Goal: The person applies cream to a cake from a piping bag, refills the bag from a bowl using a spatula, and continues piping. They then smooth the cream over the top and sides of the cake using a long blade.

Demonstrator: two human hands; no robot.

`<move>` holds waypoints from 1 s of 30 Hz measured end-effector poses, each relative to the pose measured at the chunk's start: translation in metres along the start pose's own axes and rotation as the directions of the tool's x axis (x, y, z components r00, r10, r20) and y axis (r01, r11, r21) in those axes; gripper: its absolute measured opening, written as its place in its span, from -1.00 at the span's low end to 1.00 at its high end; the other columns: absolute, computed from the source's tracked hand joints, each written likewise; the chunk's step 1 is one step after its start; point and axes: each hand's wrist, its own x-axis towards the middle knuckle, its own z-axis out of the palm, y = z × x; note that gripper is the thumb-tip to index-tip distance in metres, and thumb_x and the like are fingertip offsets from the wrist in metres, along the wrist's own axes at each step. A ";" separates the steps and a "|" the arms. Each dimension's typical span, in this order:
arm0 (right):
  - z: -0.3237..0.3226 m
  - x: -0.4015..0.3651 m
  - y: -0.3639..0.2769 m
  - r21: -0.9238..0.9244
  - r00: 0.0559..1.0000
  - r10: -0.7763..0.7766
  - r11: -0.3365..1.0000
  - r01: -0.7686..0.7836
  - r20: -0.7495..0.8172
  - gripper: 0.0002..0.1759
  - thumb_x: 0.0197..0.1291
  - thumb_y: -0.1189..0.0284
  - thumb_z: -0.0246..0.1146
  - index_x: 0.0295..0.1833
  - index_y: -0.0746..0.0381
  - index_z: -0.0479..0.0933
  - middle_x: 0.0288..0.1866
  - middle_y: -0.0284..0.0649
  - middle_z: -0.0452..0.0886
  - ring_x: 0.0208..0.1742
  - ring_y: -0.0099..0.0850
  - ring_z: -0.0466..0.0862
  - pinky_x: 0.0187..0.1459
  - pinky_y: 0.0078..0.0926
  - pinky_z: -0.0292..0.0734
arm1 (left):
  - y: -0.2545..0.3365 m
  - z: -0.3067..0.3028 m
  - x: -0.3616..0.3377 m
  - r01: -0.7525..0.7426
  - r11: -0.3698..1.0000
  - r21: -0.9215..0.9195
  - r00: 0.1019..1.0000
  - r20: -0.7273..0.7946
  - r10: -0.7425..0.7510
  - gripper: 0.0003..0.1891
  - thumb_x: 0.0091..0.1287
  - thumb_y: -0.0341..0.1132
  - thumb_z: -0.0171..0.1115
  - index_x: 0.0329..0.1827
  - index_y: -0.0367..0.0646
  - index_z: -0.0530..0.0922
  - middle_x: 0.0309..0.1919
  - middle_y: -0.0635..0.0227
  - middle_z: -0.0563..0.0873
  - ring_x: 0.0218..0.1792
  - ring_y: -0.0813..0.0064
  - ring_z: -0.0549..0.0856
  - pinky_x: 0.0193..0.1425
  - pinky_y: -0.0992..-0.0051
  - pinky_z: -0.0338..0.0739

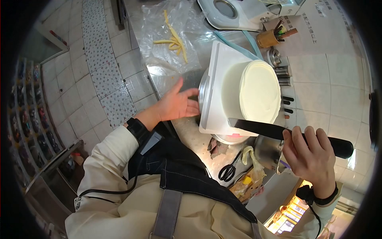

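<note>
- The right hand is closed around the black handle of a spatula. The flat blade lies against the near side of a pale, cream-covered cake.
- The cake sits on a white board on top of a metal turntable.
- The left hand is open, with its fingers spread and the fingertips touching the turntable's rim. It holds nothing.
- This looks like smoothing the cream on the cake's side.
- The next move probably calls for a slow, even turn from the left hand while the blade keeps a steady angle and light pressure, so the cream isn't gouged.
- The work surface is a steel counter. On it lie a clear plastic bag with yellow strips on it, scissors and some crumpled wrappers, with a cup of pens further back.
- A white-tiled wall is beside the counter, and there is a tiled floor with shelves along its far side.
</note>
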 end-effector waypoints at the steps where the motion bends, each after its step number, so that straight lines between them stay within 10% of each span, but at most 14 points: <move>1: 0.000 -0.001 0.000 0.000 1.000 0.003 1.000 -0.003 0.004 -0.86 -0.04 0.53 0.26 -0.53 0.31 0.43 -0.42 -0.15 0.51 -0.40 -0.31 0.46 -0.44 -0.45 0.34 | 0.004 -0.001 0.001 0.005 1.000 0.001 1.000 0.000 -0.005 -0.18 0.21 0.39 -0.40 0.31 -0.09 0.16 -0.08 0.01 0.54 0.00 0.15 0.51 0.24 0.25 0.24; 4: 0.001 -0.004 -0.001 -0.003 1.000 -0.002 1.000 0.002 0.014 -0.86 -0.04 0.53 0.26 -0.52 0.31 0.44 -0.42 -0.15 0.51 -0.40 -0.31 0.47 -0.43 -0.46 0.34 | 0.016 0.006 0.003 -0.140 0.989 -0.041 0.985 0.096 0.143 -0.15 0.18 0.42 -0.41 0.31 -0.10 0.17 -0.02 -0.01 0.51 0.04 0.13 0.49 0.26 0.24 0.23; 6: 0.001 -0.005 -0.002 -0.008 1.000 0.003 1.000 -0.003 0.011 -0.86 -0.03 0.53 0.26 -0.52 0.31 0.44 -0.42 -0.16 0.51 -0.40 -0.31 0.47 -0.43 -0.46 0.35 | 0.016 0.023 0.003 -0.239 0.970 -0.051 0.967 -0.103 0.233 -0.12 0.16 0.44 -0.41 0.31 -0.11 0.16 0.03 -0.03 0.46 0.09 0.12 0.46 0.28 0.23 0.21; 10: 0.001 -0.007 -0.003 -0.020 1.000 -0.001 1.000 0.001 0.011 -0.86 -0.02 0.52 0.25 -0.52 0.31 0.44 -0.42 -0.16 0.51 -0.40 -0.31 0.48 -0.42 -0.45 0.35 | -0.001 0.019 0.002 -0.022 0.998 0.053 0.976 -0.216 0.033 -0.10 0.15 0.45 -0.43 0.31 -0.14 0.16 0.06 -0.03 0.44 0.12 0.11 0.44 0.28 0.22 0.21; 12: 0.001 -0.008 -0.003 -0.021 1.000 0.001 1.000 -0.001 0.012 -0.86 -0.02 0.52 0.25 -0.52 0.31 0.44 -0.43 -0.16 0.51 -0.40 -0.30 0.48 -0.42 -0.45 0.35 | -0.003 0.011 0.000 0.050 0.995 0.086 0.998 -0.044 -0.046 -0.09 0.14 0.46 -0.44 0.31 -0.14 0.16 0.06 -0.02 0.44 0.11 0.10 0.44 0.26 0.20 0.23; 21: 0.000 -0.014 -0.007 -0.015 0.999 0.016 1.000 -0.016 0.028 -0.85 -0.01 0.50 0.25 -0.51 0.31 0.44 -0.42 -0.17 0.50 -0.39 -0.30 0.48 -0.41 -0.45 0.37 | 0.012 0.028 0.004 -0.241 0.971 -0.003 0.960 -0.146 0.238 -0.12 0.15 0.45 -0.41 0.28 -0.11 0.19 0.01 -0.01 0.48 0.02 0.16 0.49 0.24 0.21 0.25; 24: 0.000 -0.015 -0.008 -0.021 1.000 0.002 1.000 -0.001 0.024 -0.85 -0.01 0.50 0.25 -0.51 0.31 0.44 -0.42 -0.16 0.50 -0.39 -0.29 0.49 -0.40 -0.44 0.37 | -0.004 0.019 0.002 0.049 0.997 0.068 0.978 -0.205 -0.034 -0.15 0.17 0.44 -0.41 0.24 -0.11 0.22 -0.01 -0.02 0.50 0.03 0.16 0.49 0.24 0.21 0.24; 27: 0.000 -0.017 -0.010 -0.025 1.000 -0.003 1.000 0.003 0.021 -0.85 -0.01 0.49 0.25 -0.50 0.31 0.44 -0.42 -0.16 0.50 -0.39 -0.28 0.49 -0.39 -0.44 0.38 | -0.001 0.003 0.001 0.039 0.998 0.046 0.996 0.073 -0.042 -0.18 0.18 0.42 -0.41 0.22 -0.10 0.24 -0.02 -0.03 0.50 0.03 0.17 0.49 0.25 0.21 0.23; 30: 0.000 -0.019 -0.011 -0.027 1.000 -0.007 1.000 0.007 0.020 -0.86 0.00 0.49 0.25 -0.49 0.31 0.45 -0.42 -0.16 0.51 -0.39 -0.28 0.50 -0.39 -0.44 0.39 | 0.014 0.012 0.002 -0.038 0.991 0.130 0.999 -0.034 0.042 -0.18 0.19 0.41 -0.41 0.22 -0.11 0.24 -0.05 -0.03 0.52 0.03 0.17 0.49 0.24 0.23 0.24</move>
